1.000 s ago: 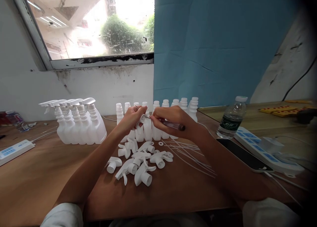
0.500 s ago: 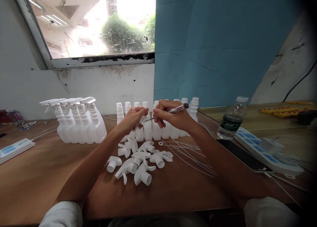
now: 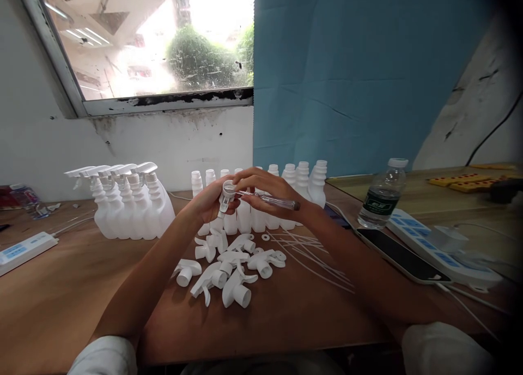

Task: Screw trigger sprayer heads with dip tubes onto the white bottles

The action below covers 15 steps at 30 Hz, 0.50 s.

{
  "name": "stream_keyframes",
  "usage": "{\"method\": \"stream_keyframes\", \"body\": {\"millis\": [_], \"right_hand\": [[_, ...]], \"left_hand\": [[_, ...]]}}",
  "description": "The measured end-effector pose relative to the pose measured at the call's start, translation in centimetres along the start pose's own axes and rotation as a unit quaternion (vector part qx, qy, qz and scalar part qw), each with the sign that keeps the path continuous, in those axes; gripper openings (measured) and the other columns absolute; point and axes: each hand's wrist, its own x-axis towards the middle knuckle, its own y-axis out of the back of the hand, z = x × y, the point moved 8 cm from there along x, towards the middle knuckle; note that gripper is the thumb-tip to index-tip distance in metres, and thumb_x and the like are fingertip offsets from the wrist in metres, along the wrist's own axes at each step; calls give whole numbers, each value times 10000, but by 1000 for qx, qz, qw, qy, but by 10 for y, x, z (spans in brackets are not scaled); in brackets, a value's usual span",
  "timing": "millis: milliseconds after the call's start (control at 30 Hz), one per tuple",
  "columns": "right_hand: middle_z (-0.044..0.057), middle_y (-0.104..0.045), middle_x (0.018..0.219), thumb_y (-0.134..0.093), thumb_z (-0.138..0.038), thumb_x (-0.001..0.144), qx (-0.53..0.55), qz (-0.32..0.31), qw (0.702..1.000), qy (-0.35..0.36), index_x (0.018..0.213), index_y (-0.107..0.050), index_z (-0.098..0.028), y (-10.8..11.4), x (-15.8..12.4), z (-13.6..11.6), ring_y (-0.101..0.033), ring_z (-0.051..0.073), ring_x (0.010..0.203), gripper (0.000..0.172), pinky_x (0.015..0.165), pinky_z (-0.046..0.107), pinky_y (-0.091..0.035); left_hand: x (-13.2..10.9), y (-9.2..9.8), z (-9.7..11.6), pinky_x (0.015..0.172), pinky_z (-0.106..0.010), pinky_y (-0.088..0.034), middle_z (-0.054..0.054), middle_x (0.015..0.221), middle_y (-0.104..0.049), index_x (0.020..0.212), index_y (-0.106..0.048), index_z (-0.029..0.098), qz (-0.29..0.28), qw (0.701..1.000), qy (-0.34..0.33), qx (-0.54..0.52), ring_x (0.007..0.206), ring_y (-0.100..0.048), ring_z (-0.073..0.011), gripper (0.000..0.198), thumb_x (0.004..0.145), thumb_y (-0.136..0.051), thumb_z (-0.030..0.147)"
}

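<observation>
My left hand (image 3: 211, 201) is closed round a white trigger sprayer head (image 3: 225, 195), its round collar facing up toward me. My right hand (image 3: 267, 188) grips a screwdriver (image 3: 278, 201) with a clear handle and a dark end; its thin shaft points left to the collar. The fingers of my right hand reach over to the sprayer head, and whether the tip touches it I cannot tell. Below my hands lies a pile of loose white sprayer heads (image 3: 235, 296). Thin white tubes (image 3: 314, 255) and a small white washer (image 3: 265, 237) lie to their right.
Open-necked white bottles (image 3: 317, 184) stand in a row behind my hands. At left are white bottles with sprayer heads fitted (image 3: 134, 209). A water bottle (image 3: 382, 198), a phone (image 3: 402, 255) and a power strip (image 3: 445, 255) with cables lie at right; another power strip (image 3: 28, 249) lies far left.
The sprayer head has turned so its collar faces up. My right hand has rolled over and moved left against it, and the screwdriver's handle end has dropped lower.
</observation>
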Motion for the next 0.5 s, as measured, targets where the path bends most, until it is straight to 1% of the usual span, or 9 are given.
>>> {"method": "stream_keyframes", "body": {"millis": [33, 67, 100, 167, 200, 267, 333, 400, 500], "right_hand": [[79, -618, 1253, -521, -198, 944, -3, -9, 1000, 15, 1128, -619, -222, -1, 0, -1, -600, 174, 1122, 210, 858, 331, -540], [75, -619, 1269, -512, -188, 950, -2, -13, 1000, 25, 1158, -624, -226, -1, 0, -1, -589, 175, 1159, 239, 902, 343, -532], [67, -640, 1251, -509, -184, 954, 4, -12, 1000, 29, 1156, -642, -226, 1, -1, -1, -592, 175, 1168, 245, 938, 353, -522], [50, -699, 1152, -514, -208, 958, 27, -9, 999, 16, 1081, -697, -219, 6, 0, 0, -639, 171, 1094, 221, 945, 354, -521], [43, -722, 1096, -518, -236, 959, 42, -16, 999, -9, 1034, -719, -217, 8, 1, 3, -663, 169, 1036, 216, 922, 346, -531], [39, -745, 1005, -531, -312, 953, 70, -48, 993, -88, 957, -747, -206, 9, -1, 13, -687, 170, 941, 241, 852, 318, -548], [44, -751, 947, -546, -387, 935, 88, -91, 976, -179, 911, -760, -195, 7, -8, 28, -689, 174, 880, 289, 783, 288, -546], [47, -745, 878, -560, -446, 911, 91, -133, 952, -261, 881, -767, -190, 3, -25, 43, -678, 176, 809, 330, 703, 267, -529], [36, -707, 736, -585, -498, 873, 91, -209, 908, -352, 831, -769, -194, -12, -62, 64, -628, 167, 676, 358, 594, 258, -469]], "left_hand": [[-1, 2, 2, 372, -151, -321, 16, 617, -506, 821, -536, 167, 3, 1000, -4, 6, 433, -457, -64, 222, 891, -563, 375], [-2, 5, 3, 387, -159, -351, 9, 627, -519, 838, -542, 163, 7, 1000, -5, 19, 454, -482, -73, 242, 899, -558, 397], [-4, 8, 5, 408, -171, -385, 0, 638, -532, 843, -546, 156, 11, 999, 0, 46, 480, -507, -85, 274, 905, -548, 423], [-9, 14, 6, 467, -206, -453, -24, 679, -565, 849, -558, 142, 10, 993, 27, 115, 550, -560, -115, 316, 903, -546, 453], [-12, 18, 7, 498, -224, -477, -34, 717, -587, 866, -568, 141, 9, 988, 45, 151, 588, -584, -130, 307, 894, -564, 447], [-20, 26, 10, 557, -244, -502, -43, 813, -628, 941, -593, 156, 11, 971, 79, 226, 661, -619, -152, 272, 862, -615, 416], [-29, 35, 11, 605, -248, -505, -40, 888, -653, 1026, -614, 182, 19, 945, 106, 308, 726, -638, -169, 298, 832, -645, 405], [-37, 47, 7, 630, -240, -494, -39, 916, -666, 1098, -614, 194, 42, 909, 125, 394, 774, -645, -186, 369, 823, -635, 440], [-50, 69, -11, 616, -247, -484, -55, 919, -671, 1159, -574, 189, 93, 869, 141, 466, 787, -656, -216, 481, 821, -594, 530]]}}
